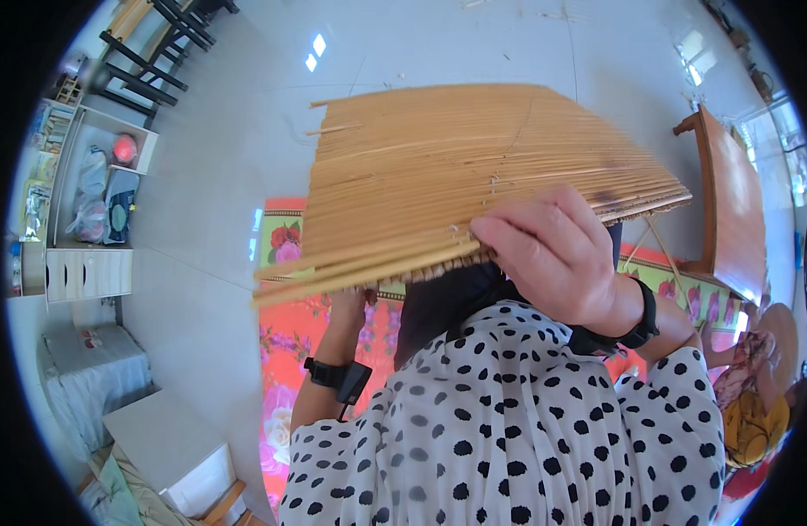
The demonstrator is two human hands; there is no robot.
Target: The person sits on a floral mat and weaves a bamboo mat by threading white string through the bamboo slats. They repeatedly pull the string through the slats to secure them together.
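A wide mat of straw-coloured reed stalks (421, 167), laid side by side and bound with thread, spreads out in front of me above my lap. Several stalks along its near edge stick out to the left, their ends uneven. My right hand (553, 250) is closed at that near edge, thumb and fingertips pinched by a small knot of thread. Whether a thread is also between the fingertips, I cannot make out. Only a bit of my left hand (361, 298) shows below the mat's left part. The mat covers its fingers.
Under me lies a red floral cloth (281, 351). To the right stands a brown wooden table or bench (732, 202), with two thin stalks (653, 241) near it. White drawers (89, 273) and a grey box (167, 438) stand left, black-legged furniture (149, 66) far left. Stalk scraps lie on the pale floor.
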